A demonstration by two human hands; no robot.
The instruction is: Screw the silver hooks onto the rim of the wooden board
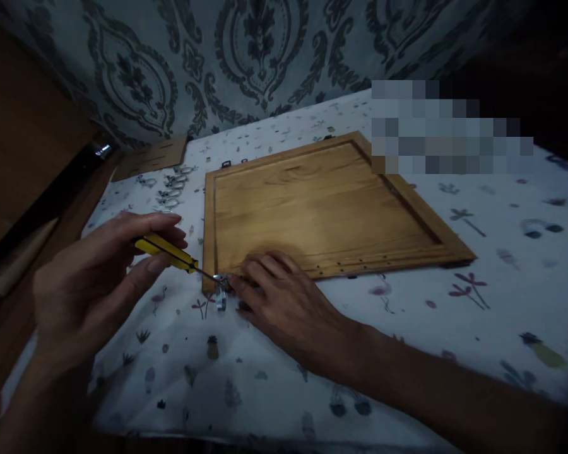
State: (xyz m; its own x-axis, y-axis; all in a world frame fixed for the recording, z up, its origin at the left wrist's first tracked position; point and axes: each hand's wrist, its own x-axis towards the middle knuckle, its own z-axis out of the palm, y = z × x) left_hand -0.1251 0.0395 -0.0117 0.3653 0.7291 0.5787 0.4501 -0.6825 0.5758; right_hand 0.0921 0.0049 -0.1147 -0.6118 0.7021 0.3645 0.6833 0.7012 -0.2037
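Observation:
My left hand (108, 271) grips a screwdriver (170, 252) with a yellow and black handle between thumb and fingers. Its shaft slants down to the right, and its tip meets a small shiny metal fitting (221, 295) at the near left corner of a framed wooden panel (293, 208). Bent over the panel's near edge, my right hand (279, 296) has its thumb and forefinger pressed against that fitting. Part of the fitting hangs past the panel's edge. Several small dark holes run along the near side of the frame.
Several loose metal fittings (173, 189) lie left of the panel, close to a piece of brown cardboard (151, 157). Underneath is a white printed cloth (407, 353). Patterned fabric (260, 57) rises behind. A blurred patch covers the upper right.

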